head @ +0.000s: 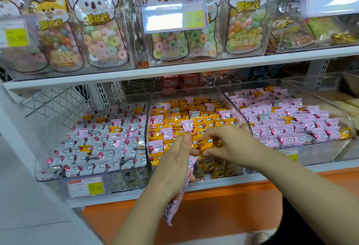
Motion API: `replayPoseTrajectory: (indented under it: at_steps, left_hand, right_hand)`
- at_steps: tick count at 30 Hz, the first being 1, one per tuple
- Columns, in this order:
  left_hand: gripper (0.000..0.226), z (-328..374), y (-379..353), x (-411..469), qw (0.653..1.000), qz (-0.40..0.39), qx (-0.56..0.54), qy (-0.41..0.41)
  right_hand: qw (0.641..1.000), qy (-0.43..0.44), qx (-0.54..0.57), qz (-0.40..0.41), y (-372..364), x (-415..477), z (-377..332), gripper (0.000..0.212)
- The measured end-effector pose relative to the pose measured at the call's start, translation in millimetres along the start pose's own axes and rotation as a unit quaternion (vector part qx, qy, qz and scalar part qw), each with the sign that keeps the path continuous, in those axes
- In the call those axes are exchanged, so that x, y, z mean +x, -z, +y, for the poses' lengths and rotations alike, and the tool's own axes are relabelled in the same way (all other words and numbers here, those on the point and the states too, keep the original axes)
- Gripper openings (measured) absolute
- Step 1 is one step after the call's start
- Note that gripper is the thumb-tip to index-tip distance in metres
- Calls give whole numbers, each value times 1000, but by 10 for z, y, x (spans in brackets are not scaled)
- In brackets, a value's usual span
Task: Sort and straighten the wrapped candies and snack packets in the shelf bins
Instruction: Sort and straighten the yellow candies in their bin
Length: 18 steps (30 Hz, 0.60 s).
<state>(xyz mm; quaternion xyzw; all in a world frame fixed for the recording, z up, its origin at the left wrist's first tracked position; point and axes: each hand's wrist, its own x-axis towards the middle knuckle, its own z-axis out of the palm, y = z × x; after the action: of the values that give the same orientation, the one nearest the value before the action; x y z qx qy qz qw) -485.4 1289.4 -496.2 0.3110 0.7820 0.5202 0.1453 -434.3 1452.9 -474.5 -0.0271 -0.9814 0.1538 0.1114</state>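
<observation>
Three clear bins sit on the lower shelf. The left bin (44,174) holds white wrapped candies (101,147) with a few orange and pink strays. The middle bin (238,117) holds orange candies (196,120) mixed with pink ones. The right bin (349,126) holds mostly pink candies (287,120). My left hand (175,165) grips a bunch of pink packets (177,202) that hang below it at the middle bin's front. My right hand (231,145) pinches an orange candy (206,145) at the front of the middle bin.
The upper shelf (174,69) carries animal-shaped bags of ring gummies (103,31) in clear boxes, with price tags (174,16). A price label (86,186) hangs under the left bin. An orange panel (223,206) runs below the shelf edge. Another bin with pale items (347,103) stands far right.
</observation>
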Motion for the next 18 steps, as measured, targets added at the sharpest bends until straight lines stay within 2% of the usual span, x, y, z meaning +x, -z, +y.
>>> replayPoseTrajectory:
  at_steps: [6, 9, 15, 18]
  left_hand:
    - [76, -33, -25, -6, 1000, -7, 5, 5]
    - [71, -46, -64, 11, 1000, -4, 12, 2]
    - [61, -74, -95, 25, 1000, 9, -3, 4]
    - [66, -114, -109, 45, 1000, 15, 2, -1]
  right_hand:
    - [988, 69, -136, 31, -212, -145, 120, 36]
    - [977, 71, -194, 47, -290, -138, 150, 38]
    - [970, 78, -227, 28, -352, -230, 123, 48]
    - [971, 54, -230, 31, -394, -233, 149, 52]
